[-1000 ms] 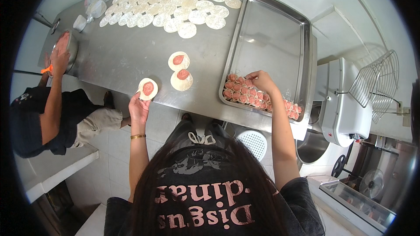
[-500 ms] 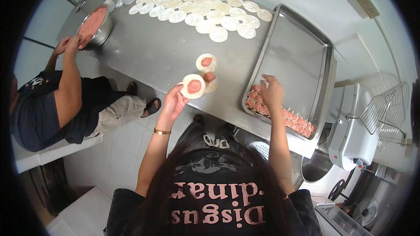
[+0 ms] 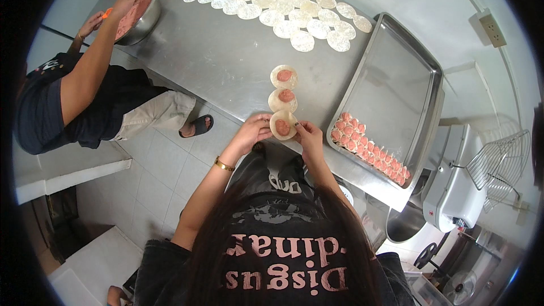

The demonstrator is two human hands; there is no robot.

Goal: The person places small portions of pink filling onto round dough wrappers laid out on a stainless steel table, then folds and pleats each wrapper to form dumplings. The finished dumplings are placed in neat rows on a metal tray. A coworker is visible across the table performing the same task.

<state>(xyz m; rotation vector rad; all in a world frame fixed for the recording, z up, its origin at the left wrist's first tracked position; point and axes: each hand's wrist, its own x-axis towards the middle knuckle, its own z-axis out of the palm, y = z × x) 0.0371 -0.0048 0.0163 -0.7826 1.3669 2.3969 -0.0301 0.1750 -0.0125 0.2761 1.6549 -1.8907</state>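
Note:
A round dumpling wrapper (image 3: 292, 120) with a lump of pink meat filling (image 3: 282, 128) is held between my two hands at the table's near edge. My left hand (image 3: 255, 134) pinches its left side, thumb and fingers closed. From the right, my right hand (image 3: 310, 137) grips the opposite rim, which curves up a little. Just beyond, two more filled wrappers lie flat in a line: a middle one (image 3: 274, 101) and a farther one (image 3: 276, 75). To the right, several open-topped dumplings (image 3: 371, 150) stand packed along the near end of a metal tray (image 3: 378, 82).
Rows of plain wrappers (image 3: 266, 1) cover the far side of the steel table (image 3: 209, 51). At left, a co-worker's hand (image 3: 126, 4) reaches into a metal bowl (image 3: 148, 25) of pink filling; their other hand holds an orange tool (image 3: 107, 13). A white machine (image 3: 453, 175) stands right.
My right hand has left the tray and come back to the wrapper, which my left hand has brought right and lower. The co-worker's hands have parted, one over the bowl.

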